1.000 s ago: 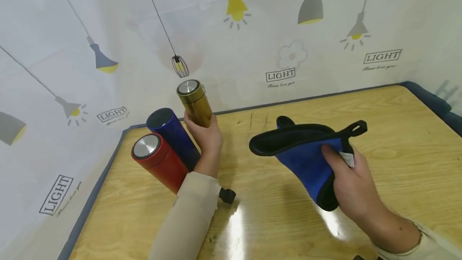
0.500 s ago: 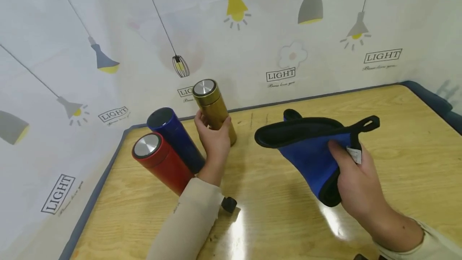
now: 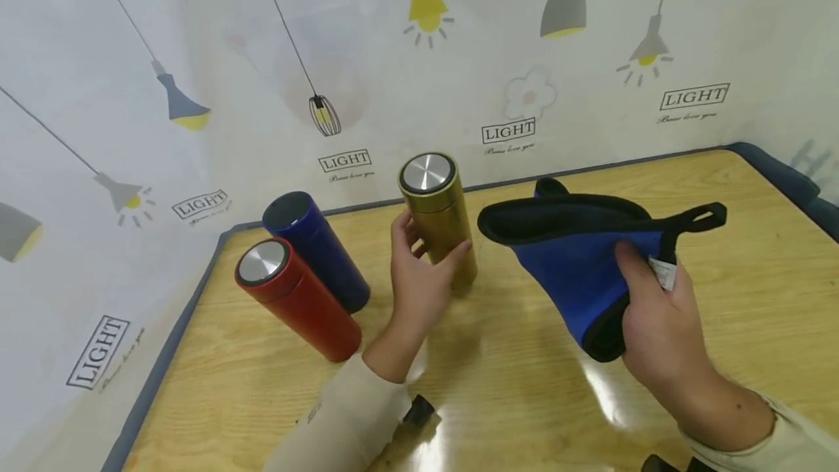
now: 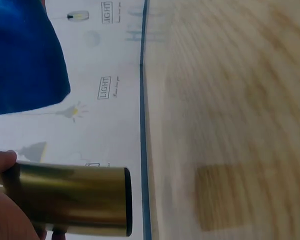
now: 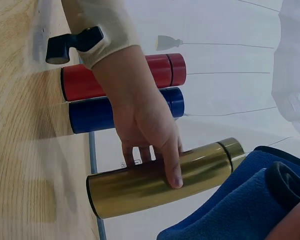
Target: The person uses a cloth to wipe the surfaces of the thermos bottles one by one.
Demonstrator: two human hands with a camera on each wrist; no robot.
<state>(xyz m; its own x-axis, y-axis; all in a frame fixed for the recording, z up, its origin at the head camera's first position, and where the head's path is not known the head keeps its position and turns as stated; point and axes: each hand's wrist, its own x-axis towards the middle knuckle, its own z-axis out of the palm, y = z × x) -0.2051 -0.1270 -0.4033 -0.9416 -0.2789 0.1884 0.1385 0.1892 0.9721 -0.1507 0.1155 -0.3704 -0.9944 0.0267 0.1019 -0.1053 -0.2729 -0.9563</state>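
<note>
The gold bottle (image 3: 440, 228) is gripped around its side by my left hand (image 3: 422, 282); in the right wrist view the bottle (image 5: 160, 182) tilts slightly, its base off the table. My right hand (image 3: 662, 333) pinches a blue cloth piece with black edging (image 3: 570, 275), which has a hanging loop and a white tag. The cloth's wide black-edged end points toward the gold bottle, and the two are apart in the head view. In the left wrist view the blue cloth (image 4: 27, 60) is above the gold bottle (image 4: 75, 200).
A red bottle (image 3: 301, 304) and a blue bottle (image 3: 321, 253) stand side by side on the left of the wooden table (image 3: 216, 399). Behind the table hangs a pale wall sheet (image 3: 406, 93) printed with lamps.
My left hand has carried the gold bottle rightward, away from the blue and red bottles and closer to the cloth. My right hand has shifted slightly right and up with the cloth.
</note>
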